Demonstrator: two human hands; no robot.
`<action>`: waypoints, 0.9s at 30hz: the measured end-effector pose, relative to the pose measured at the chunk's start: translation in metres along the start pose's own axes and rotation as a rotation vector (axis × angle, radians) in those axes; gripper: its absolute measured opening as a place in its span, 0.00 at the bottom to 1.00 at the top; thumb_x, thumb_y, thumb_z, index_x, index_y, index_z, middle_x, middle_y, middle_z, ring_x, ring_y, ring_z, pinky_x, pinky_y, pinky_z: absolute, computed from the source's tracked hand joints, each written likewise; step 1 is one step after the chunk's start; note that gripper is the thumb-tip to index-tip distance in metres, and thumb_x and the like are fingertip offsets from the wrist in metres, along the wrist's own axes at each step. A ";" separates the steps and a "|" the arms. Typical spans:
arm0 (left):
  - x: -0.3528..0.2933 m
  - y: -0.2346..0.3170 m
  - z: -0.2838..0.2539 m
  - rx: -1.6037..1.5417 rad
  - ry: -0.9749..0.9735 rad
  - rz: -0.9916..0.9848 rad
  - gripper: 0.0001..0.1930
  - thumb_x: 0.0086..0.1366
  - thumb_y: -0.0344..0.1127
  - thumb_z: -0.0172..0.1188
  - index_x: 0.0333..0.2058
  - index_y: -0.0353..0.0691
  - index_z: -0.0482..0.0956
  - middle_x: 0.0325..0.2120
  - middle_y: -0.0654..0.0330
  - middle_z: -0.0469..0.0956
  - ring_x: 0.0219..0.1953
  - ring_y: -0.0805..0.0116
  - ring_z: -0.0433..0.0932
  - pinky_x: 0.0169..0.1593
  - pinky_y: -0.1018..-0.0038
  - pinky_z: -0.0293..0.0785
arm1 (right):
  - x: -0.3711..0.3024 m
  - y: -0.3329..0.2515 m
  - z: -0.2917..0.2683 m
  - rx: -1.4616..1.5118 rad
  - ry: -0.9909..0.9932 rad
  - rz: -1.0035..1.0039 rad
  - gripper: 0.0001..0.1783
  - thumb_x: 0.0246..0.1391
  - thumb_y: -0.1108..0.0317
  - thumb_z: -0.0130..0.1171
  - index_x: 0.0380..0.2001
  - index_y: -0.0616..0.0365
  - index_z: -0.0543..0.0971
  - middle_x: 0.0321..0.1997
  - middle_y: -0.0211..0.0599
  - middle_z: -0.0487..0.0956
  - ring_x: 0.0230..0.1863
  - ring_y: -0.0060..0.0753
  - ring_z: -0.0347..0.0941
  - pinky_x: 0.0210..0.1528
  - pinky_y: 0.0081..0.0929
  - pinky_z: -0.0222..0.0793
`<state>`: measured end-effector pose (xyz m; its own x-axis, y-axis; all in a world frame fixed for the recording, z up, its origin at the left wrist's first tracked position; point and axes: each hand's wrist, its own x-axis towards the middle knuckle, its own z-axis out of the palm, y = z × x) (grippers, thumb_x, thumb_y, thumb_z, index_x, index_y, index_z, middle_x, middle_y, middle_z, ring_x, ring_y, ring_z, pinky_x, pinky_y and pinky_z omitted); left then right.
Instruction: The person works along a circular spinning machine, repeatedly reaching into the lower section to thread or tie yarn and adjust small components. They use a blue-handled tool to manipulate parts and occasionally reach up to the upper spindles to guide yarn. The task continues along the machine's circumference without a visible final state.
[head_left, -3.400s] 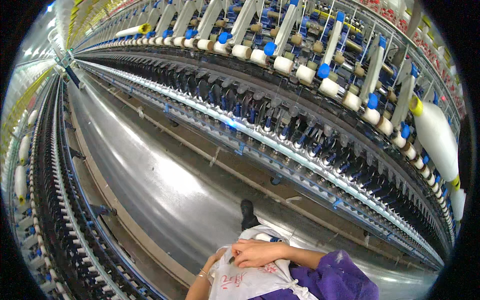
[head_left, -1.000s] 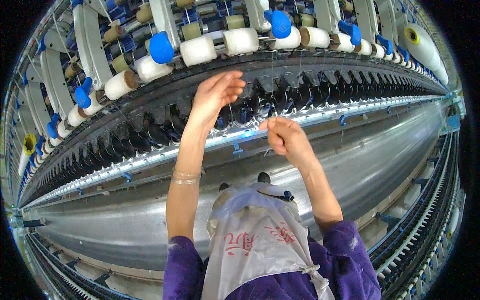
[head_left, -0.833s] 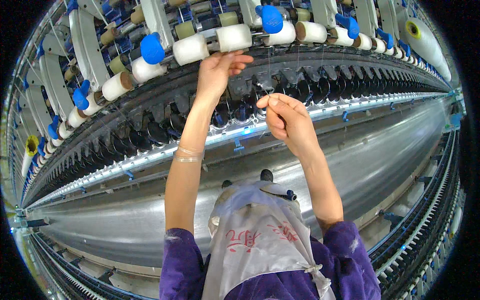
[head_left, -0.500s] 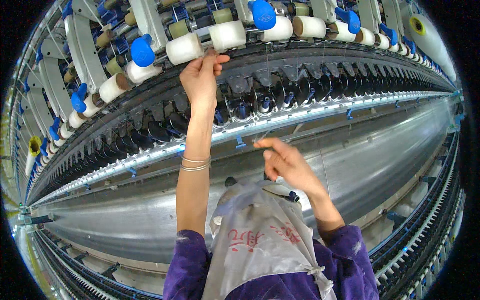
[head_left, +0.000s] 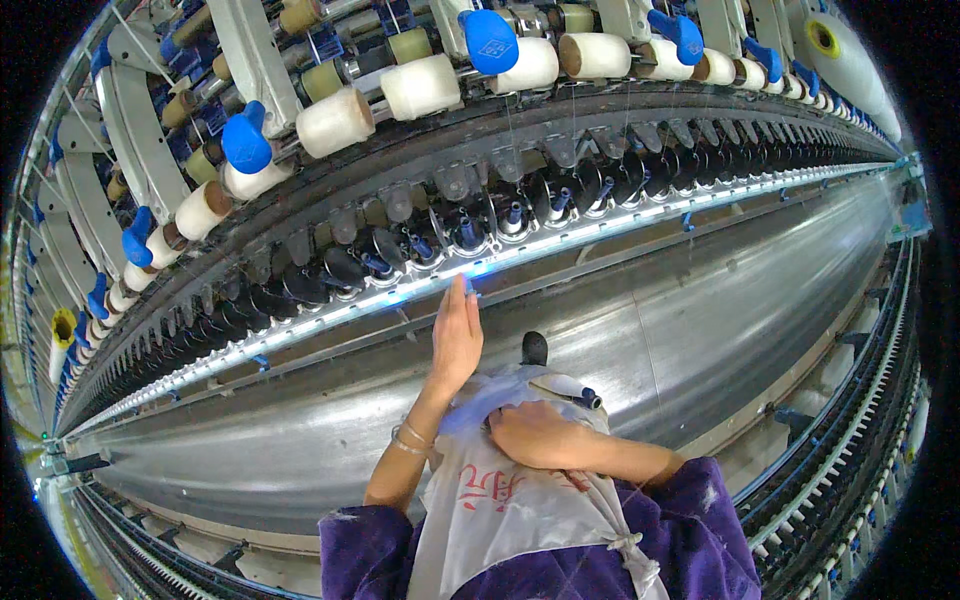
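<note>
My left hand (head_left: 458, 340) reaches up with its fingers stretched out, its fingertips at the bright metal rail (head_left: 580, 238) under the spindles. A small blue tab shows beside those fingertips; whether they touch it I cannot tell. Just beyond stands a dark blue spindle (head_left: 467, 232) in its ring. Against the upper part of my white apron (head_left: 530, 525) rests my right hand (head_left: 540, 435), its fingers curled in at the cloth. What those fingers hold, if anything, is hidden. A tube with a dark blue end (head_left: 590, 398) sticks out above the right hand.
White rollers (head_left: 420, 87) line the spinning frame above, between blue handles (head_left: 490, 42). Dark separators and more spindles (head_left: 515, 215) run along beneath. A shiny metal floor (head_left: 720, 320) curves across the middle. Another machine row (head_left: 845, 455) stands at the lower right.
My left hand has come down from the white rollers to the rail, its pinched fingers now straight. My right hand has moved back from near the rail to the apron.
</note>
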<state>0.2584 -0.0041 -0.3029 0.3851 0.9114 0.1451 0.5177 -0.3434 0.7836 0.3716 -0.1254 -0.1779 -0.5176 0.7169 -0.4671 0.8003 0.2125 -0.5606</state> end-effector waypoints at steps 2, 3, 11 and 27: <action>0.028 0.022 0.008 -0.050 0.158 -0.011 0.22 0.68 0.32 0.42 0.57 0.27 0.55 0.50 0.34 0.66 0.54 0.39 0.65 0.56 0.60 0.61 | 0.004 0.004 0.010 -0.010 -0.045 0.002 0.12 0.49 0.72 0.48 0.31 0.68 0.77 0.33 0.52 0.79 0.36 0.50 0.77 0.35 0.41 0.73; 0.048 0.031 0.013 -0.070 0.296 0.076 0.22 0.68 0.31 0.41 0.57 0.27 0.55 0.50 0.34 0.65 0.54 0.39 0.65 0.56 0.61 0.61 | 0.005 0.005 0.012 0.008 -0.030 -0.016 0.13 0.52 0.68 0.47 0.33 0.68 0.76 0.33 0.53 0.78 0.36 0.51 0.77 0.35 0.42 0.72; 0.117 0.135 -0.082 -0.537 0.520 0.332 0.06 0.69 0.35 0.43 0.33 0.41 0.62 0.16 0.64 0.63 0.15 0.72 0.63 0.20 0.78 0.61 | -0.012 0.031 -0.028 0.293 0.323 -0.217 0.14 0.56 0.64 0.49 0.37 0.63 0.76 0.30 0.50 0.78 0.33 0.51 0.76 0.34 0.41 0.72; 0.011 0.096 -0.110 -1.598 -0.160 -0.477 0.14 0.68 0.41 0.47 0.40 0.35 0.72 0.24 0.64 0.67 0.25 0.75 0.67 0.29 0.76 0.68 | 0.000 0.023 -0.069 0.775 0.412 -0.408 0.03 0.47 0.74 0.57 0.26 0.62 0.77 0.20 0.32 0.74 0.21 0.22 0.70 0.22 0.23 0.63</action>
<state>0.2280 -0.0023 -0.1602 0.5541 0.7938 -0.2506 -0.6028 0.5903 0.5368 0.4109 -0.0748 -0.1442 -0.4466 0.8929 0.0576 0.0844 0.1061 -0.9908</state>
